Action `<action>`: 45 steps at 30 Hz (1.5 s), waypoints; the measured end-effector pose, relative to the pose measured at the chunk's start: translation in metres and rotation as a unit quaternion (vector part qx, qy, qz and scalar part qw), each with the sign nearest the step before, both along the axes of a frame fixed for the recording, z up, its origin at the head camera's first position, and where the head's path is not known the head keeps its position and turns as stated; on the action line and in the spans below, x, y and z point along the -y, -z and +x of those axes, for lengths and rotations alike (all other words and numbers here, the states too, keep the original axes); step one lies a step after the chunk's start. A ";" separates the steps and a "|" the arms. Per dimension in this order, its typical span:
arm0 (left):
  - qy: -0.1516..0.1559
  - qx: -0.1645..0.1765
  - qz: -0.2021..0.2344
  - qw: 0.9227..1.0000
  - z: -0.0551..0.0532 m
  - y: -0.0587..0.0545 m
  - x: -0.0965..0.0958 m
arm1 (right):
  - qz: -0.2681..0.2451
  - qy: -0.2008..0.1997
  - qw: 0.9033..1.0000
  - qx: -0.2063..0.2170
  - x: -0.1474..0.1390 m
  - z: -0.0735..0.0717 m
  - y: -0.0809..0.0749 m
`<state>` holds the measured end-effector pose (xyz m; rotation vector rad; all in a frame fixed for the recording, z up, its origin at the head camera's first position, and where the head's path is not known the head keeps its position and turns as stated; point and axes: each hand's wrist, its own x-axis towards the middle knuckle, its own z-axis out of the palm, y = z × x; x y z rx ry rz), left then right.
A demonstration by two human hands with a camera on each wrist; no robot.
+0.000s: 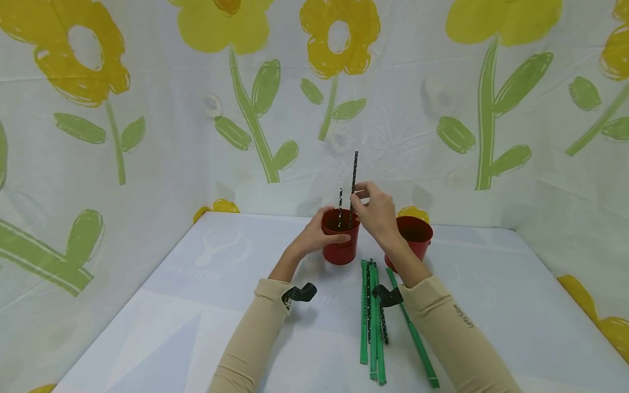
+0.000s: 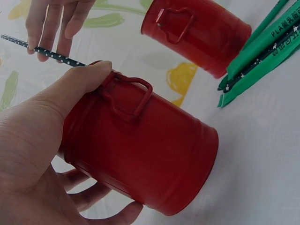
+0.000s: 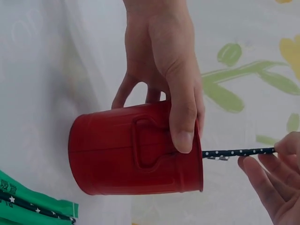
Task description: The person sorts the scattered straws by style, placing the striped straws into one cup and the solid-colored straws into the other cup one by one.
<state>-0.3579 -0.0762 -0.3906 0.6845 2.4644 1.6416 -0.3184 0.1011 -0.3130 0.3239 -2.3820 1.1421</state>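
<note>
My left hand point(image 1: 313, 234) grips the near-upright red metal bucket point(image 1: 339, 253), thumb across its outer wall near the rim and fingers round the far side. Above the mouth, my right hand point(image 1: 376, 210) pinches a black straw with white dots point(image 1: 355, 170) between thumb and fingers. Its lower end is down inside the bucket. Another black-and-white straw point(image 1: 340, 201) stands in the same bucket, to the left of the held one. In the left wrist view, a wire handle point(image 2: 136, 105) lies folded against the bucket's wall.
A second red bucket point(image 1: 421, 249) stands to the right, partly behind my right forearm. Green paper-like sleeves point(image 1: 374, 333) and black patterned straws point(image 1: 385, 330) lie in front of the buckets. One more green sleeve point(image 1: 417, 344) lies slanted under the right arm. A flowered curtain point(image 1: 393, 125) hangs behind the table.
</note>
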 end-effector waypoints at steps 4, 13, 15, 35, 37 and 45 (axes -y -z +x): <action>0.012 0.011 -0.007 1.000 0.010 -0.013 0.001 | -0.002 0.000 1.000 0.007 0.000 -0.001 0.001; 0.018 0.018 -0.010 1.000 0.026 -0.031 0.001 | -0.009 -0.004 1.000 0.008 -0.001 -0.002 0.001; 0.017 0.019 -0.011 1.000 0.025 -0.031 0.002 | -0.012 -0.004 1.000 0.011 -0.002 -0.001 0.001; -0.012 -0.001 -0.006 1.000 0.000 0.001 0.001 | 0.004 -0.012 0.999 0.031 -0.010 0.002 0.015; -0.012 0.001 -0.008 1.000 -0.001 0.001 0.000 | 0.009 -0.013 0.999 0.035 -0.012 0.003 0.017; -0.001 0.020 -0.016 1.000 0.003 -0.007 0.000 | 0.030 -0.015 0.998 0.047 -0.018 0.007 0.025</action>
